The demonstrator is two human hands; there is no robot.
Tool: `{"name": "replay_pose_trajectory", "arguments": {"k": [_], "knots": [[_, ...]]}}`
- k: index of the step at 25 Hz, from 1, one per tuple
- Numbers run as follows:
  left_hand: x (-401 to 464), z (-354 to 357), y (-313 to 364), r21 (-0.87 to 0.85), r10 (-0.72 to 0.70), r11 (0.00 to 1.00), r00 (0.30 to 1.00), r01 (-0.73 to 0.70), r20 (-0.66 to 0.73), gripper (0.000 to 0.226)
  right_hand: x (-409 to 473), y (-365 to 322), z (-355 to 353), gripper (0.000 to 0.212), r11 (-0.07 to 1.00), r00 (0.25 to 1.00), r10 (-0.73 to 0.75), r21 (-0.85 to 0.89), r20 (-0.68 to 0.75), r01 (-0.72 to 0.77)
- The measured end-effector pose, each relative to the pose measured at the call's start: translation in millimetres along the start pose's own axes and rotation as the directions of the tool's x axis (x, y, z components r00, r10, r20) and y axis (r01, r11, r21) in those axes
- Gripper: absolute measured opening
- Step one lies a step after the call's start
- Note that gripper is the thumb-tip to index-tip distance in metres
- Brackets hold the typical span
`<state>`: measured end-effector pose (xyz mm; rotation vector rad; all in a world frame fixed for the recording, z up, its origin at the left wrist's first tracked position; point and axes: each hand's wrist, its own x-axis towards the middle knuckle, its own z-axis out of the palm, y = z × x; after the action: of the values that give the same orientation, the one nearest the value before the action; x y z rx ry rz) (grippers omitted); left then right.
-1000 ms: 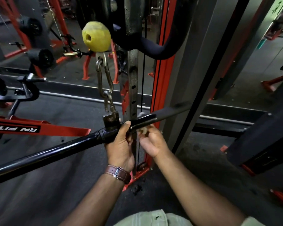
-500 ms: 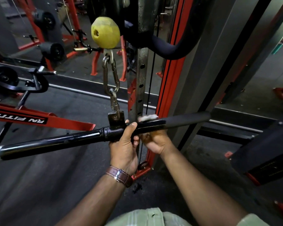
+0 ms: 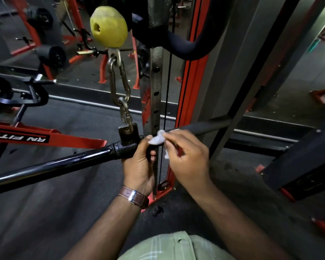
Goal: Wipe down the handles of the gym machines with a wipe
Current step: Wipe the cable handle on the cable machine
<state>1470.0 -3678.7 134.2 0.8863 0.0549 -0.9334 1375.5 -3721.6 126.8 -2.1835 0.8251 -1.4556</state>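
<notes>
A dark rubber gym floor (image 3: 68, 212) is seen across the lower view, with a mirrored wall (image 3: 79, 76) behind it in which red machine frames and black rollers are reflected. A red and grey cable-machine upright (image 3: 155, 94), drilled with a row of holes, is set at the centre, and a black padded bar (image 3: 188, 47) is curved across its top. A long black pull-down bar (image 3: 51, 166) is hung across the view, low at the left edge and rising to the right, where its matte grip (image 3: 204, 126) is crossed behind the upright. It is suspended by two linked carabiners (image 3: 120, 91) from a worn yellow stopper ball (image 3: 109, 28). The bar's centre collar is gripped by the left hand (image 3: 139, 166), fingers curled round it; a brown leather watch strap (image 3: 134, 197) is worn on that wrist. A small white wipe (image 3: 157, 138) is pinched in the right hand (image 3: 188, 158), just above the bar beside the left thumb. Against half a second ago, the right hand has been lifted off the grip, which it had clasped from beneath, and the bar's left end is dropped lower. On a red beam (image 3: 45, 136) at the left, mirrored white letters reading "RN FIT" are seen, the rest being cut off.
</notes>
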Motion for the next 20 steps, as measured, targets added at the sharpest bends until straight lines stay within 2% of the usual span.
{"name": "replay_pose_trajectory", "arguments": {"k": [1,2,3,5,6,8,10,13,15,17,18,19,20], "knots": [[1,0,-3,-0.009,0.007,1.000,1.000,-0.007,0.026,0.008,10,-2,8,0.025,0.990,0.994,-0.103,-0.092,0.020,0.104],[3,-1,-5,-0.023,0.010,1.000,0.998,-0.009,0.056,0.012,21,-6,12,0.027,0.975,0.985,-0.137,-0.158,0.110,0.153],[6,-3,-5,-0.027,0.008,1.000,0.997,-0.006,0.079,0.018,32,-9,13,0.028,0.967,0.965,-0.103,-0.204,0.240,0.154],[11,-7,-4,0.002,0.001,1.000,0.994,-0.001,0.109,0.024,55,-9,5,0.026,0.920,0.868,0.143,-0.388,0.475,0.061],[12,-8,-3,0.016,-0.004,1.000,0.993,0.002,0.117,0.023,68,-7,0,0.025,0.859,0.808,0.286,-0.511,0.515,0.022],[8,-7,-3,0.029,-0.009,1.000,0.995,0.006,0.097,0.015,91,-7,-5,0.021,0.759,0.737,0.475,-0.647,0.481,-0.067],[2,-4,-6,0.053,0.006,0.999,0.997,-0.010,0.073,0.012,107,-11,1,0.015,0.795,0.660,0.519,-0.589,0.543,-0.141],[0,-2,-6,0.074,0.017,0.997,0.999,-0.021,0.047,0.012,122,-20,5,0.009,0.872,0.469,0.486,-0.447,0.737,-0.201],[1,-6,-4,0.075,0.014,0.997,0.999,-0.016,0.031,0.014,133,-13,-3,0.015,0.835,0.369,0.524,-0.548,0.768,-0.044],[0,-10,-4,0.080,0.005,0.997,0.999,-0.008,0.035,0.014,138,0,-13,0.020,0.705,0.320,0.634,-0.696,0.704,0.134],[1,-11,-3,0.075,0.002,0.997,0.999,-0.005,0.040,0.015,137,3,-15,0.021,0.686,0.297,0.662,-0.716,0.688,0.129],[2,-11,-2,0.068,0.003,0.998,0.999,-0.006,0.045,0.015,134,2,-13,0.020,0.737,0.287,0.638,-0.674,0.715,0.040],[3,-10,0,0.061,0.007,0.998,0.999,-0.010,0.047,0.014,129,-2,-7,0.018,0.807,0.311,0.581,-0.583,0.752,-0.096]]}}
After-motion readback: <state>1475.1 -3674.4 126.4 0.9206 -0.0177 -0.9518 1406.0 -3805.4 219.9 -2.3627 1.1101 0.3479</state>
